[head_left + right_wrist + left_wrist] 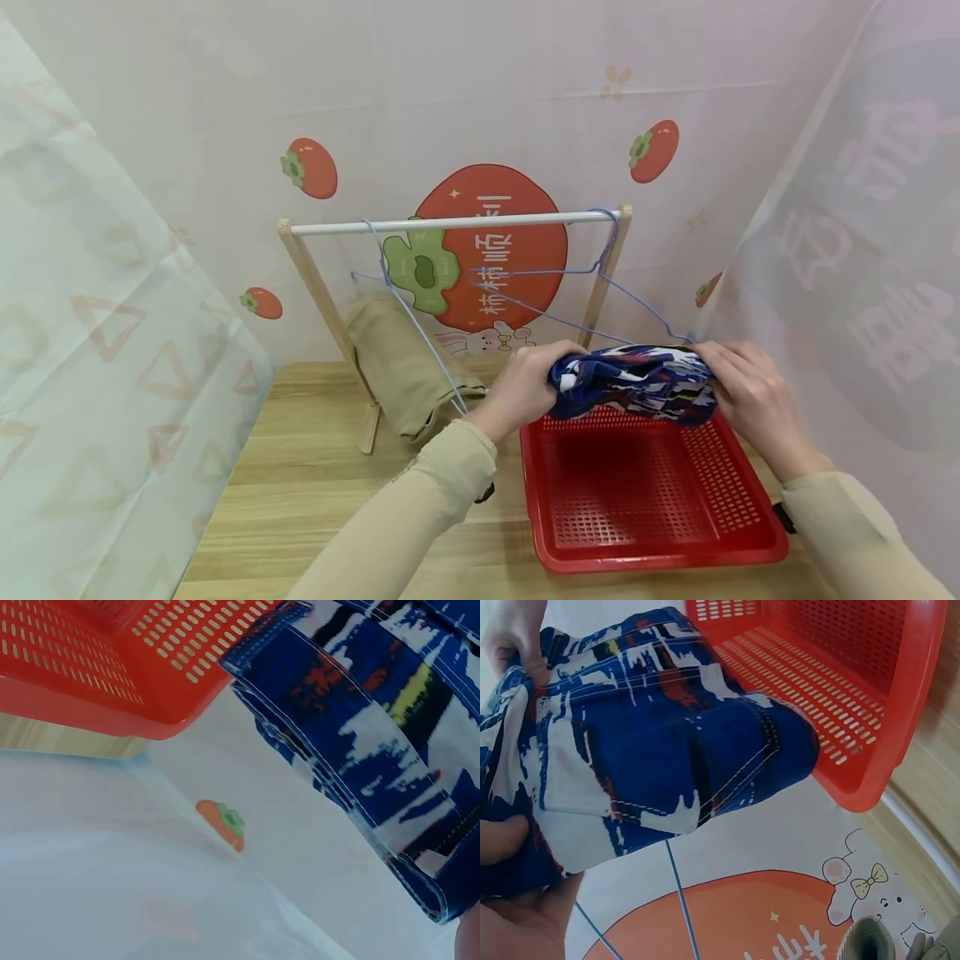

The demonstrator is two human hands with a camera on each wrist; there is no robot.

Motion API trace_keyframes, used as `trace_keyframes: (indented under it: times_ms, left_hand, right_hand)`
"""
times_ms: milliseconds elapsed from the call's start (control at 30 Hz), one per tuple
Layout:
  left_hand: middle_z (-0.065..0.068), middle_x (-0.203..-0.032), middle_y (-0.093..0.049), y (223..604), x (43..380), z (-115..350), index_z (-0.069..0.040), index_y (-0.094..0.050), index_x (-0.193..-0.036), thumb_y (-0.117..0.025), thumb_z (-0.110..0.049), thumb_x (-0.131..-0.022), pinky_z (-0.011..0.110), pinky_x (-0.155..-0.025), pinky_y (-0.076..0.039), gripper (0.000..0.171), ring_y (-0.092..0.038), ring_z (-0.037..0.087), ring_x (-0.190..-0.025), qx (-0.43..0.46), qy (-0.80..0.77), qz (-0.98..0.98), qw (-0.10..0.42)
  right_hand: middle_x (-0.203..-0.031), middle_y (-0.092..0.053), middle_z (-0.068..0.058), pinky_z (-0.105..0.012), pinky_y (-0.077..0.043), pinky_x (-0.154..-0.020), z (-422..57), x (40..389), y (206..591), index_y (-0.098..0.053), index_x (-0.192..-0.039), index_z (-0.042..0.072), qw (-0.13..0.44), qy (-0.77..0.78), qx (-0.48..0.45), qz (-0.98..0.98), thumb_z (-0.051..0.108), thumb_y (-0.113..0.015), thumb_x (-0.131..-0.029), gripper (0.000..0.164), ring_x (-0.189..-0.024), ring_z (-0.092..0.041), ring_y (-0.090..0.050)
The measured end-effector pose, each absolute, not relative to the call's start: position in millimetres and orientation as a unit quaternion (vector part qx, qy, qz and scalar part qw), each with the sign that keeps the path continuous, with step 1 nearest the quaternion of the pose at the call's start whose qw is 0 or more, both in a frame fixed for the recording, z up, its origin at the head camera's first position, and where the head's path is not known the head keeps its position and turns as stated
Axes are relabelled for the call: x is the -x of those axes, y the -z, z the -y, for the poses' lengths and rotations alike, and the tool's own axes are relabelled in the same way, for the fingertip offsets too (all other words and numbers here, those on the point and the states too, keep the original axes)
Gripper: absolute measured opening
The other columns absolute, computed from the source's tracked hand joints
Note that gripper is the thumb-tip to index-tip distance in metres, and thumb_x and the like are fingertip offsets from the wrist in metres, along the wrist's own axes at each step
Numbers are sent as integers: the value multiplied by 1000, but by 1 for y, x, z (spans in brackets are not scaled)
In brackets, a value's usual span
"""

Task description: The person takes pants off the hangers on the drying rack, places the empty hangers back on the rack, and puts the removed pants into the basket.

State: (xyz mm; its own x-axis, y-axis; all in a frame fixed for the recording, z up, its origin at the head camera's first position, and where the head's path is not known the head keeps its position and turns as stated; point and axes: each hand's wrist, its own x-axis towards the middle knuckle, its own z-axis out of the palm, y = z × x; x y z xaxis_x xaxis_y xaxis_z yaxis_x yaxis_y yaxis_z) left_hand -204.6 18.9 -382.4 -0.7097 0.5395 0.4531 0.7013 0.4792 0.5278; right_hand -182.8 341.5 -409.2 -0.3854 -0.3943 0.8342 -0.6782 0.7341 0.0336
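Note:
Blue, white and red patterned pants (633, 387), folded into a thick bundle, are held above the red basket. My left hand (525, 387) grips their left end, its thumb lying on the cloth in the left wrist view. At the other end my right hand (750, 392) holds them with its fingers over the top edge. Stitched seams show on the pants (660, 750) in the left wrist view, and layered edges on the pants (360, 735) in the right. Just behind them a blue wire hanger (555, 272) hangs from the rack, its lower right corner close to my right hand.
The red perforated basket (645, 557) sits on the wooden table (300, 467) below my hands. A rack with a white rail (465, 222) and wooden legs stands behind. On its left hang khaki pants (408, 367) on another blue hanger. Printed cloth walls (480, 67) enclose the table.

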Motion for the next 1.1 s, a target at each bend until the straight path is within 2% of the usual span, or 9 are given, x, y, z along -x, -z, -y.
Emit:
trace_keyframes:
  times_ms: [167, 333, 433, 533, 700, 933, 1033, 1100]
  left_hand:
    - [5, -126, -72, 381, 210, -17, -12, -68, -124, -76, 12, -84, 35, -104, -52, 48, -68, 23, -117, 380, 359, 840, 144]
    - [9, -127, -71, 384, 218, -13, -8, -68, -123, -78, 7, -84, 31, -106, -50, 43, -67, 23, -119, 430, 343, 805, 222]
    - [8, -126, -71, 385, 222, -12, -9, -66, -123, -81, 0, -85, 26, -107, -48, 42, -68, 21, -118, 446, 333, 792, 251]
    - [6, -126, -71, 385, 225, -10, -11, -66, -123, -82, -3, -85, 25, -108, -47, 42, -67, 20, -118, 444, 324, 792, 265]
    - [6, -129, -70, 380, 227, -9, -11, -67, -123, -81, 2, -85, 29, -109, -47, 43, -65, 23, -124, 431, 311, 798, 284]
    - [6, -133, -68, 377, 232, -11, -12, -67, -125, -82, -1, -85, 27, -112, -42, 44, -60, 22, -131, 430, 285, 804, 294]
    - [5, -135, -68, 382, 235, -9, -12, -66, -126, -82, -2, -85, 27, -111, -43, 45, -60, 22, -132, 431, 267, 809, 297]
    - [6, -135, -67, 388, 236, -7, -11, -67, -125, -83, -3, -84, 30, -110, -46, 45, -60, 22, -131, 432, 254, 813, 296]
  right_hand:
    - [-107, -71, -26, -54, -43, -92, -339, 190, 405, -68, -121, -9, 463, -149, -332, 808, -5, -51, -89, 36, -92, -45, -62]
    - [-105, -71, -26, -56, -44, -91, -334, 199, 400, -67, -120, -9, 493, -136, -330, 794, 1, -49, -97, 31, -90, -45, -62]
    - [-102, -72, -25, -58, -45, -89, -330, 204, 399, -69, -117, -9, 516, -141, -329, 778, -4, -52, -95, 29, -87, -45, -63]
    - [-102, -72, -26, -56, -46, -92, -327, 208, 399, -69, -117, -8, 525, -146, -326, 773, -9, -53, -90, 31, -87, -46, -63]
    - [-104, -72, -27, -51, -44, -106, -324, 214, 398, -69, -116, -8, 534, -156, -318, 768, -14, -53, -86, 35, -90, -49, -62]
    - [-104, -72, -27, -53, -45, -105, -322, 224, 399, -71, -115, -6, 556, -162, -307, 755, -18, -58, -83, 37, -92, -49, -62]
    - [-103, -73, -26, -51, -44, -107, -321, 228, 405, -71, -115, -5, 559, -169, -310, 750, -19, -60, -81, 38, -92, -48, -62]
    - [-102, -73, -26, -54, -45, -102, -321, 230, 411, -72, -113, -6, 557, -170, -315, 749, -20, -61, -80, 38, -91, -48, -62]
